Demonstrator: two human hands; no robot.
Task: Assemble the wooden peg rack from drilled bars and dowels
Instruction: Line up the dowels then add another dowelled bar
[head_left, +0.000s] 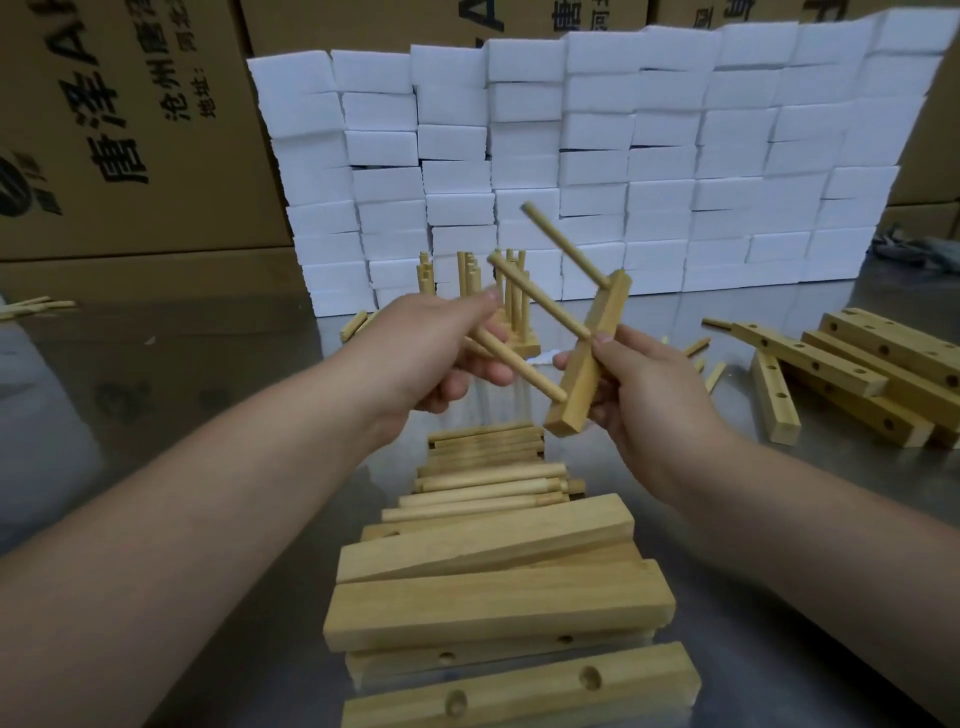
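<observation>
Peg rack (540, 301), half built, hangs tilted above the middle of the steel table (156, 364), between my two hands. At far left a few loose dowels (36, 306) lie under the printed cartons (130, 130), cut off by the frame edge. My left hand (431, 353) has its fingers curled round the lowest dowel (524, 371), thumb on top; the hand covers that dowel's far end. Behind it stand more upright pegs (511, 280), their base mostly hidden. Three dowels sit in the bar (610, 306). My right hand (654, 395) pinches that bar, thumb on its face, the other fingers largely hidden behind it. At right, drilled bars (857, 364) lie piled, running out of view.
</observation>
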